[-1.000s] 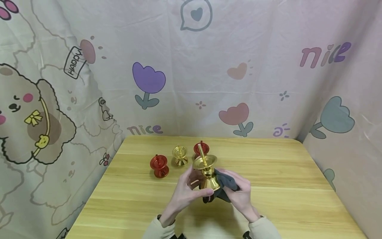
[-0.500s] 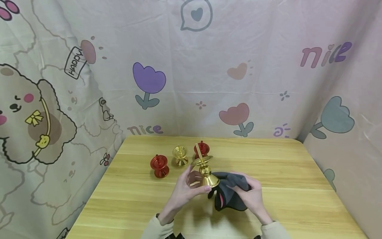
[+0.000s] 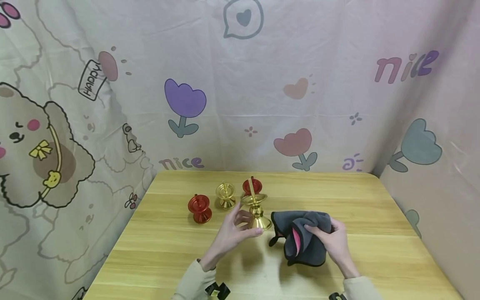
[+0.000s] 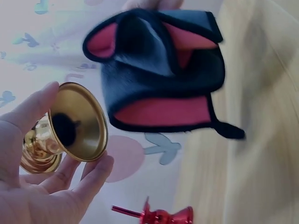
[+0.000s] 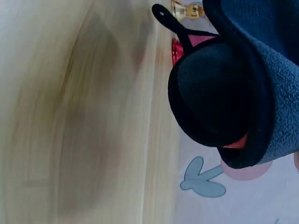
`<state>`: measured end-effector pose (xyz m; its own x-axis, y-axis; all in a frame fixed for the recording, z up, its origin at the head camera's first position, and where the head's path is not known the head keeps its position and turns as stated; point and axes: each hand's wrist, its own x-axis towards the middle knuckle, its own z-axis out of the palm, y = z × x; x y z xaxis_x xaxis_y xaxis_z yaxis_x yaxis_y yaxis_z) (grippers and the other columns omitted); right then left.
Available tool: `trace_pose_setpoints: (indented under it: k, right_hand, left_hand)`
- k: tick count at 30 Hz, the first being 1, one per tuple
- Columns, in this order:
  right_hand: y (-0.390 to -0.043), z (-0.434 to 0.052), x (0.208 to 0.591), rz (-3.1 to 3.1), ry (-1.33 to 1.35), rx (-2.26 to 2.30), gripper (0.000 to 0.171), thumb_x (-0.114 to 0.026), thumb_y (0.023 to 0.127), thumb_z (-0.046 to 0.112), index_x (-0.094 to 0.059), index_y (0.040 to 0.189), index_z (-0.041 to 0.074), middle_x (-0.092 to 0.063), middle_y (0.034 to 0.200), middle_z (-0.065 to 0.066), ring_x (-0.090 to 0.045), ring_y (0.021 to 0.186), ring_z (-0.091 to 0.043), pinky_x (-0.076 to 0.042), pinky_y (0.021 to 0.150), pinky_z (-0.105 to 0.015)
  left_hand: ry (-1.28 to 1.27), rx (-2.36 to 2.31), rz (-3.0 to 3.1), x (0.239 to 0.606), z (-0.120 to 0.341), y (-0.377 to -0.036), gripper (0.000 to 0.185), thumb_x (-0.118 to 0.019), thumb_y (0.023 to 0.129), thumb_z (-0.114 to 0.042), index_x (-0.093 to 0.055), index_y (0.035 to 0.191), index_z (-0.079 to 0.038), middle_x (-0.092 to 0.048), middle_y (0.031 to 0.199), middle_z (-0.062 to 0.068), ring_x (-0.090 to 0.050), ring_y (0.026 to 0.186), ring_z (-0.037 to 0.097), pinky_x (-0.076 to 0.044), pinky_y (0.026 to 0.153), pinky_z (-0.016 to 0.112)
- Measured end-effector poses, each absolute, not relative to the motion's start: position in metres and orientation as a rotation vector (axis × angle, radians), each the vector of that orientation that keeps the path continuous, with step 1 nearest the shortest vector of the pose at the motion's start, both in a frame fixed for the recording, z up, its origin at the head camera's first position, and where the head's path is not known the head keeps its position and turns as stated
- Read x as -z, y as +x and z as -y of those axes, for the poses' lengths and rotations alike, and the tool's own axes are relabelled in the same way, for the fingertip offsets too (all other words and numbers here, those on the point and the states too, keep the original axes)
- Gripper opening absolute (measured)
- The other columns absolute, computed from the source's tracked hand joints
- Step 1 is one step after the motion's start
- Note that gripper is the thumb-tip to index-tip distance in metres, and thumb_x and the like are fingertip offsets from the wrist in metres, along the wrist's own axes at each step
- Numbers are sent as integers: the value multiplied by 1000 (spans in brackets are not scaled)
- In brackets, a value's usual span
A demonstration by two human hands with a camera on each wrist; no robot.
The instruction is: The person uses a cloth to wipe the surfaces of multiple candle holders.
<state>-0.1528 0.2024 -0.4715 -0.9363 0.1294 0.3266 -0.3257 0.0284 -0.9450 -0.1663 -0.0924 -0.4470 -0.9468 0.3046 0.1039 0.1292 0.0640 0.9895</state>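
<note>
My left hand (image 3: 232, 233) grips a gold candle holder (image 3: 256, 211) by its flared base and dish, thumb at the base rim. Its spike points up in the head view, and the hollow underside of the base (image 4: 86, 123) faces the left wrist camera. My right hand (image 3: 335, 239) pinches a grey cloth (image 3: 307, 237) with black edging, a pink inner side and a small hanging loop. The cloth hangs in folds above the table, apart from the candle holder. It fills much of the right wrist view (image 5: 219, 88) and hides most of that hand there.
Beyond my hands stand a red candle holder (image 3: 200, 208) at the left, a smaller gold one (image 3: 226, 195), and another red one (image 3: 252, 186) partly behind the held one. They stand on a wooden table (image 3: 356, 200). A printed curtain (image 3: 240, 83) hangs along its back and sides.
My right hand has drawn the cloth away from the candle holder, to the right, and the cloth has spread out. My left hand keeps hold of the candle holder, tilting it more upright.
</note>
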Motion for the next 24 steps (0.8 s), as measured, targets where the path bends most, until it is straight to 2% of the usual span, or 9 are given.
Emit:
trace_pose_setpoints:
  k: [4, 8, 14, 19, 24]
  right_hand:
    - [-154, -209, 472, 1906, 127, -2065, 30, -71, 77, -20, -77, 92, 5, -76, 86, 8, -70, 78, -6, -59, 66, -21]
    - [-154, -214, 472, 1850, 108, -2112, 33, -69, 77, -22, -78, 89, 8, -75, 85, 6, -70, 75, -6, -60, 63, -21]
    - [-152, -219, 474, 1825, 134, -2153, 32, -68, 79, -22, -77, 97, 2, -77, 90, 5, -72, 80, -8, -62, 68, -23]
    - [-151, -223, 475, 1825, 130, -2153, 31, -67, 79, -22, -77, 97, 2, -77, 89, 5, -72, 79, -8, -62, 67, -23]
    - [-149, -226, 476, 1813, 126, -2163, 33, -67, 79, -23, -77, 97, 4, -76, 88, 4, -72, 78, -8, -62, 65, -23]
  left_hand:
    - [415, -1984, -2266, 457, 88, -178, 99, -88, 77, -19, -30, 158, -16, -66, 120, 15, -63, 115, 30, -53, 107, 46]
    - [424, -1952, -2345, 468, 81, -190, 100, -88, 76, -17, -30, 158, -16, -63, 123, 16, -61, 117, 31, -49, 109, 54]
    - [472, -1870, -2463, 482, 70, -207, 103, -88, 76, -17, -27, 159, -10, -60, 127, 22, -60, 116, 35, -55, 102, 51]
    - [482, -1827, -2496, 490, 58, -217, 108, -88, 77, -18, -21, 161, -8, -61, 126, 23, -60, 118, 38, -52, 105, 53]
    - [530, -1820, -2539, 501, 44, -232, 107, -88, 76, -14, -21, 159, -4, -67, 121, 25, -65, 115, 40, -51, 106, 54]
